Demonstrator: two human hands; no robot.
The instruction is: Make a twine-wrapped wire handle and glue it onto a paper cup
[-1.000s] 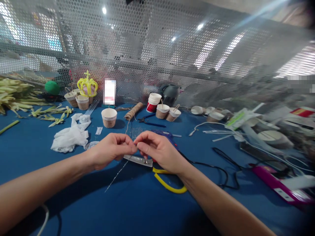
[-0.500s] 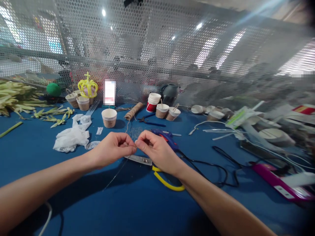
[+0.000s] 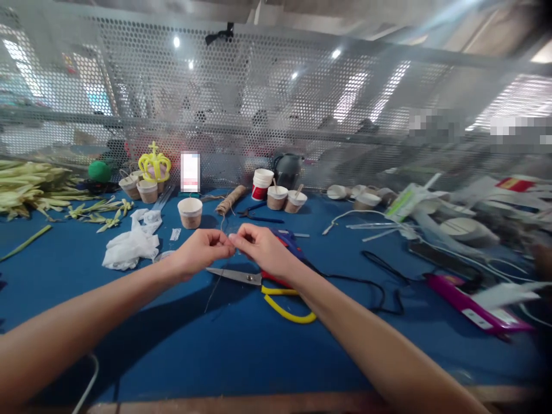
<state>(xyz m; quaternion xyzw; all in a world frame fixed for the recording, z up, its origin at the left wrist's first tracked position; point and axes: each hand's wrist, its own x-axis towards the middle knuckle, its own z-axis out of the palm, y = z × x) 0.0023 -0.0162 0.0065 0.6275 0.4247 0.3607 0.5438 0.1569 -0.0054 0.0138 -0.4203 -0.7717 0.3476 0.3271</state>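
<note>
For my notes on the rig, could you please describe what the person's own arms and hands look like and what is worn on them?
Both forearms are bare as far as the picture shows: no sleeves, gloves, watch or bracelet in view. The left hand and right hand show no rings that I can make out, though the fingers are small and slightly blurred. No markings or cables on either arm.

Illumination is bright and even, supplied by ceiling lamps (image 3: pixel 176 41) visible through the perforated screen (image 3: pixel 276 103). Glare streaks cross the upper right corner. The forearms cast soft dark shadows on the blue surface (image 3: pixel 224 351). Right-edge clutter is smeared by blur; the frame edges show wide-angle bending and corner darkening.
</note>
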